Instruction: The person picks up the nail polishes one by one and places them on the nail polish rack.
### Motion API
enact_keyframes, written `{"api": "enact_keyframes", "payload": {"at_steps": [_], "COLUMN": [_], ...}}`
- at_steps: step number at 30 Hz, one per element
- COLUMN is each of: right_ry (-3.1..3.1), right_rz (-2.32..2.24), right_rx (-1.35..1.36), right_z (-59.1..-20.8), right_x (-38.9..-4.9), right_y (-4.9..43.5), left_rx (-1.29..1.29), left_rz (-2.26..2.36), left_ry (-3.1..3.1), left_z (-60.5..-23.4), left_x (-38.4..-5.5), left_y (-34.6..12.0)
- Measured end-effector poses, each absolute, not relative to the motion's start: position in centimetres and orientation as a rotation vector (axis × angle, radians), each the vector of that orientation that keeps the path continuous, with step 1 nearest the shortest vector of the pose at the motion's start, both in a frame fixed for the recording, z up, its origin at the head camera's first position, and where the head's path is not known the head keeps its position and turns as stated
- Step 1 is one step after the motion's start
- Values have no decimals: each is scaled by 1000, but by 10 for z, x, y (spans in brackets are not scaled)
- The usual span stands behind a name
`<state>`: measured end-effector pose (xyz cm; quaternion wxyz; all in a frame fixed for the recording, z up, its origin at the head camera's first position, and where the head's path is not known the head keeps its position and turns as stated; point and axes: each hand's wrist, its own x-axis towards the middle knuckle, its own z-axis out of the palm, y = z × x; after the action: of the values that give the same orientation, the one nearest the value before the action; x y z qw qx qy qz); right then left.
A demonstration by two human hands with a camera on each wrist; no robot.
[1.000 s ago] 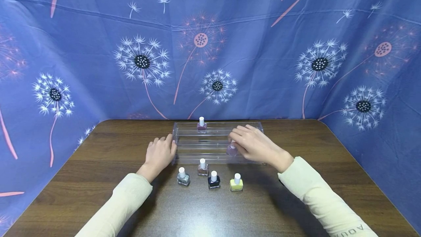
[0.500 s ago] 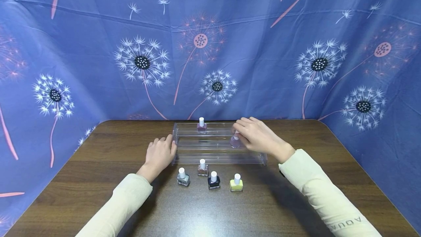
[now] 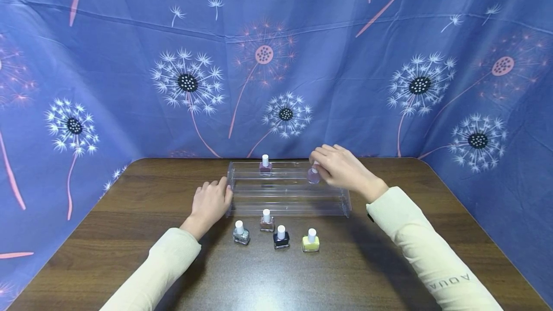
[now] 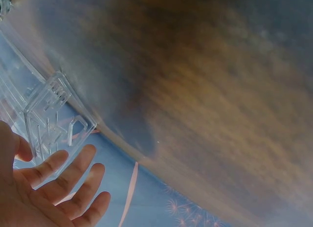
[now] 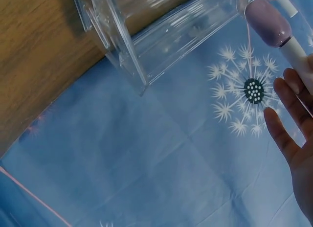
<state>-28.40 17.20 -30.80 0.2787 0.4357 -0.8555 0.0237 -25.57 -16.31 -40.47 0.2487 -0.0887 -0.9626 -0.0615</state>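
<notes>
My right hand (image 3: 343, 167) pinches the white cap of a light-purple nail polish bottle (image 3: 313, 175). In the head view the bottle overlaps the top tier of the clear tiered display rack (image 3: 287, 190), toward its right end. In the right wrist view the purple bottle (image 5: 268, 22) tilts beside the clear plastic. My left hand (image 3: 209, 201) holds the rack's left end, thumb and index finger at the side panel (image 4: 58, 117), other fingers spread. A dark-purple nail polish bottle (image 3: 265, 167) stands on the top tier, left of the one in hand.
In front of the rack, several nail polish bottles stand on the wooden table (image 3: 129, 234): glittery grey (image 3: 241, 235), brownish pink (image 3: 267, 223), black (image 3: 281, 239) and yellow (image 3: 310, 243). A blue dandelion-print cloth (image 3: 345, 85) hangs behind the table and along both sides.
My right hand has moved back and slightly right, carrying the light-purple bottle from the lower tiers up to the top tier. The left hand stays at the rack's end.
</notes>
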Motion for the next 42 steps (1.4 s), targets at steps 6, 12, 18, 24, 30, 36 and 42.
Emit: {"api": "enact_keyframes", "payload": {"at_steps": [6, 12, 18, 24, 30, 36, 42], "right_ry": [-2303, -2316, -2362, -2384, -2395, -2417, -2440], "right_rz": [61, 85, 109, 120, 107, 82, 71], "right_rx": [1138, 1104, 1061, 1050, 1036, 1024, 1032], "right_z": [-303, -301, -302, -305, -312, -317, -321], "right_x": [-291, -301, -309, -316, -324, -326, -325], "right_y": [175, 178, 180, 179, 176, 173, 170], "left_rx": [-242, -250, -250, -255, -257, -265, -261], "left_rz": [-161, -154, -154, -148, -152, -147, -153], "left_ry": [-2618, -2620, -2619, -2612, -2606, -2595, -2593], "left_z": [-403, -403, -404, -406, -407, -407, -407], "left_x": [-255, -255, -256, -257, -257, -258, -257], "left_y": [-162, -163, -163, -164, -164, -164, -163]}}
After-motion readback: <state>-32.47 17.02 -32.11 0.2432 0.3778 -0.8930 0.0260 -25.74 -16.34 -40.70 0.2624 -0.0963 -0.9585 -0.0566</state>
